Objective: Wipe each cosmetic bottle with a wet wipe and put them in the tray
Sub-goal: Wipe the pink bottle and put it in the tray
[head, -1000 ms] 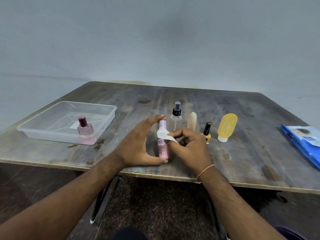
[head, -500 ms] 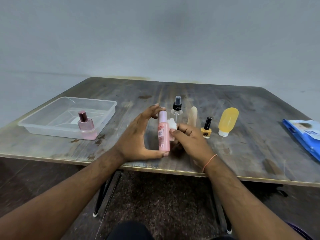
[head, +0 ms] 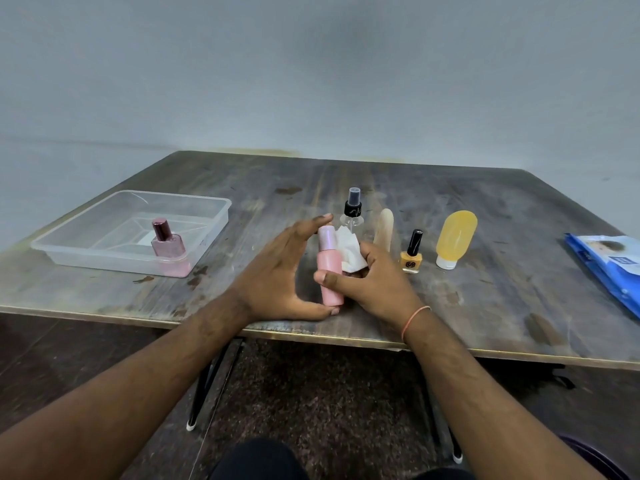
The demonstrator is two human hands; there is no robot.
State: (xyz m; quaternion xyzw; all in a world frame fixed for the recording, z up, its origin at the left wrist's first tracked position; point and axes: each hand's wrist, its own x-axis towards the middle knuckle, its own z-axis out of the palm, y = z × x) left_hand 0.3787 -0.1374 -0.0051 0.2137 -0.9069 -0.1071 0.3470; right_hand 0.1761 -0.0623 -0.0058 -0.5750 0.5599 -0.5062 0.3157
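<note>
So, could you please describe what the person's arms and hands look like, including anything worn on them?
Both forearms are bare, with no sleeves in view. The right hand has a thin orange-pink band around its wrist. The left hand and its wrist carry nothing: no watch, ring or glove shows on either hand.

Left hand (head: 277, 271) pinching upright pink bottle (head: 329, 268) end to end, right hand (head: 374, 285) pressing white wipe (head: 351, 254) against it
</note>
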